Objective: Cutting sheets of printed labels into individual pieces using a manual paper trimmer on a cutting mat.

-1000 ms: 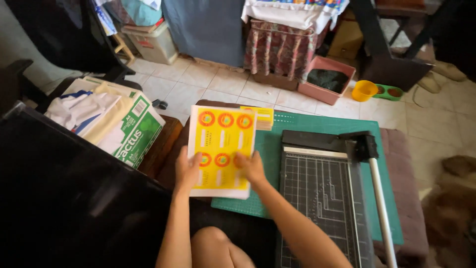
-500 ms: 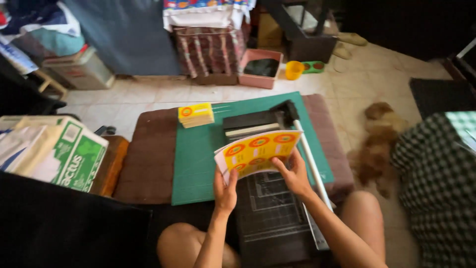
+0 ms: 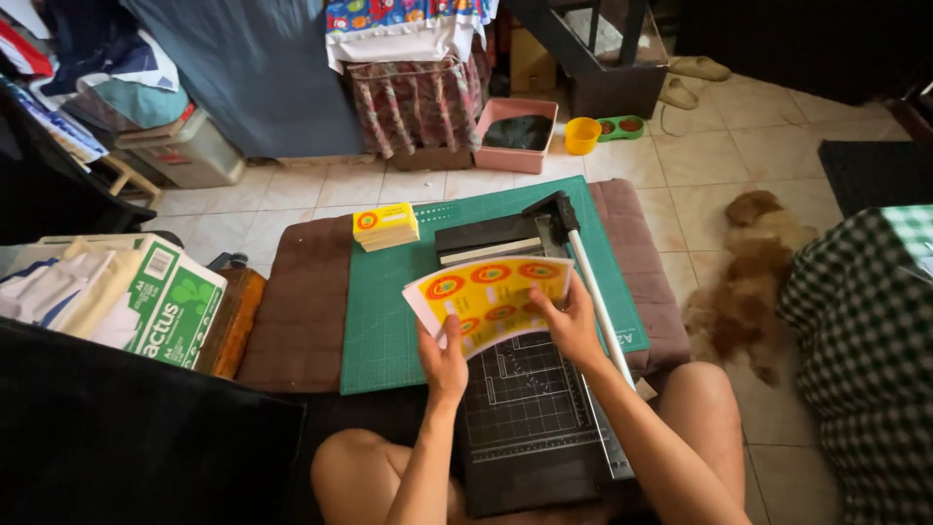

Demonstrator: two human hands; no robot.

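Both hands hold a small stack of yellow printed sheets [image 3: 491,297] with orange circles, fanned slightly above a black paper trimmer [image 3: 530,408]. My left hand [image 3: 442,352] grips the stack's lower left edge. My right hand [image 3: 569,323] grips its right edge, beside the trimmer's long white handle [image 3: 595,306]. The trimmer lies on a green cutting mat [image 3: 389,321], which covers a brown cushioned bench [image 3: 296,311]. A pile of cut yellow cards [image 3: 385,226] sits at the mat's far left corner.
A green and white paper carton [image 3: 170,306] stands at the left. A brown dog [image 3: 748,272] lies on the tiled floor to the right, next to a checked cloth [image 3: 860,340]. Behind are a pink tray [image 3: 520,131], a yellow bowl [image 3: 582,135] and a plastic bin [image 3: 185,151].
The sheets have moved from the left of the mat to over the trimmer, and the stack is now more fanned. The view has swung right and now shows the dog.
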